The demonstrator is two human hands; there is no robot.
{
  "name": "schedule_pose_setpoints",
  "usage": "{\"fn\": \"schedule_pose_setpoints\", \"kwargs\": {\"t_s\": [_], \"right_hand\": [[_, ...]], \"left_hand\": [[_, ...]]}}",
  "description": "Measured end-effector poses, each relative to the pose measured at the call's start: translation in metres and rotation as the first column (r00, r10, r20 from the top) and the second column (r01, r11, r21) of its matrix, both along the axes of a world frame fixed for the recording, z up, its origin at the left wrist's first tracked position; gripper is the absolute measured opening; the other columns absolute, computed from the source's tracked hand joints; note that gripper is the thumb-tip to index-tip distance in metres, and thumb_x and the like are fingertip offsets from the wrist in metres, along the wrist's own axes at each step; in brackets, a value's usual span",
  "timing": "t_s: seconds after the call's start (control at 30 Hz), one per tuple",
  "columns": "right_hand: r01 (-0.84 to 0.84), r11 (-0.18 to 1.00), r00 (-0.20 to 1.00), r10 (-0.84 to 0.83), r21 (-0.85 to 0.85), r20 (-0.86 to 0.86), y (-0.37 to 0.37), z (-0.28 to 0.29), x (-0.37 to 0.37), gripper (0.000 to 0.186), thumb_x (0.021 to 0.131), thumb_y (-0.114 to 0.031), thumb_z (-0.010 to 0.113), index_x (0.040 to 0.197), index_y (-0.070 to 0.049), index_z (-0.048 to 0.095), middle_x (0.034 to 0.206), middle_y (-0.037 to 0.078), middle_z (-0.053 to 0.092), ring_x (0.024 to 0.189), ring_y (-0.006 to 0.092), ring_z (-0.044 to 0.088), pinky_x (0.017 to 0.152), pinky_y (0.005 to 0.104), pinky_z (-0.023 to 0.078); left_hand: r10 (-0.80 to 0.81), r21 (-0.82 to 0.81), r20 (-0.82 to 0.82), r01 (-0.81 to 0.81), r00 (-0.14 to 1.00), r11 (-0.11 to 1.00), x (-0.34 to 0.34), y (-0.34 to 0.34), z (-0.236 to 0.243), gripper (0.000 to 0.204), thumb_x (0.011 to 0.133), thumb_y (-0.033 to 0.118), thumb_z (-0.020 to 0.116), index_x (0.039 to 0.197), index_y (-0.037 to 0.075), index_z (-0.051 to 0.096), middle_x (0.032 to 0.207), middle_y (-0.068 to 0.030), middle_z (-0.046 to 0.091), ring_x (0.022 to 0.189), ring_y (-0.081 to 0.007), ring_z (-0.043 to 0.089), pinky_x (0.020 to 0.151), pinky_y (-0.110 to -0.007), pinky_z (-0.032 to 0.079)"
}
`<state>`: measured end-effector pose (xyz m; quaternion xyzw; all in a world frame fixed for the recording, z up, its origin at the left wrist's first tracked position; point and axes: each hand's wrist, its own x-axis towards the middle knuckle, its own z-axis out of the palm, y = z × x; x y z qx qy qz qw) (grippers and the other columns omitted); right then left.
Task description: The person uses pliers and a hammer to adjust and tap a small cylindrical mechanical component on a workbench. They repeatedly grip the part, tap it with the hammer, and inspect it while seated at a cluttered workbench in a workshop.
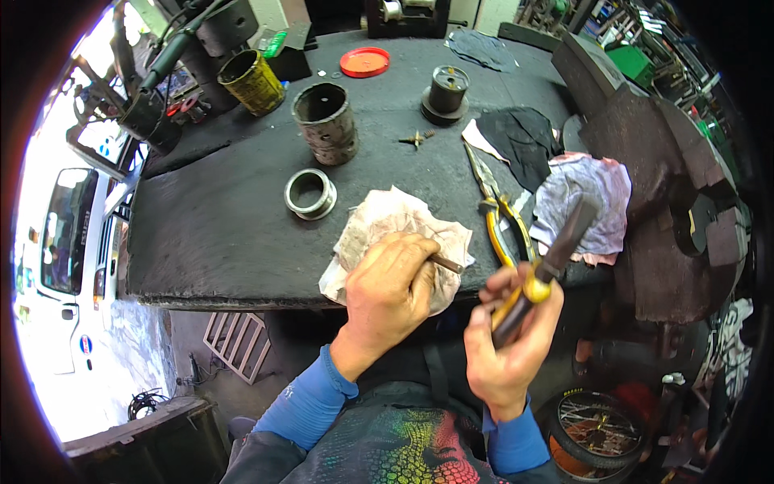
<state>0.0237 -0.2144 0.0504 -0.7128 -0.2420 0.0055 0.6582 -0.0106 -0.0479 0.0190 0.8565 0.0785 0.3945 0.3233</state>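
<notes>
My left hand (389, 278) is closed over a crumpled off-white rag (375, 218) at the table's near edge. A short brown metal rod (448, 263) pokes out from between its thumb and fingers. To the right, my right hand (516, 347) grips pliers (556, 262) with yellow and black handles, dark jaws tilted up and away; motion blurs them. Just beyond lie long-nose pliers (493, 198) with similar handles, flat on the table. A metal ring (310, 194) with a flange sits left of the rag.
A worn metal cylinder (325, 125), a yellow can (252, 83), a red lid (364, 61) and a round flanged part (445, 94) stand farther back. A small brass-coloured fitting (416, 140) lies mid-table. Black cloth (520, 145), a pale rag (588, 198) and a heavy vise (669, 218) occupy the right.
</notes>
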Motion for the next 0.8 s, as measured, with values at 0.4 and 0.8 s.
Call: {"fn": "schedule_pose_setpoints", "kwargs": {"t_s": [0.4, 0.8], "right_hand": [[-0.052, 0.996, 0.997, 0.057, 0.077, -0.059, 0.039, 0.004, 0.026, 0.064, 0.087, 0.012, 0.064, 0.146, 0.000, 0.044, 0.105, 0.006, 0.054, 0.095, 0.0088, 0.053, 0.080, 0.0224, 0.047], [-0.056, 0.994, 0.998, 0.058, 0.095, -0.027, 0.026, -0.001, 0.028, 0.064, 0.085, 0.009, 0.063, 0.145, 0.003, 0.042, 0.117, 0.009, 0.052, 0.095, 0.0132, 0.055, 0.080, 0.0269, 0.051]], "left_hand": [[-0.042, -0.095, -0.064, 0.036, 0.997, 0.995, -0.005, 0.003, 0.003, 0.042, 0.083, -0.002, 0.081, 0.125, 0.002, 0.074, 0.110, -0.0136, 0.077, 0.102, -0.0328, 0.076, 0.090, -0.040, 0.060], [-0.097, -0.268, -0.089, 0.070, 0.991, 0.961, -0.005, 0.005, 0.005, 0.067, 0.083, -0.005, 0.083, 0.146, 0.001, 0.062, 0.109, -0.0122, 0.078, 0.102, -0.0253, 0.078, 0.093, -0.035, 0.059]]}}
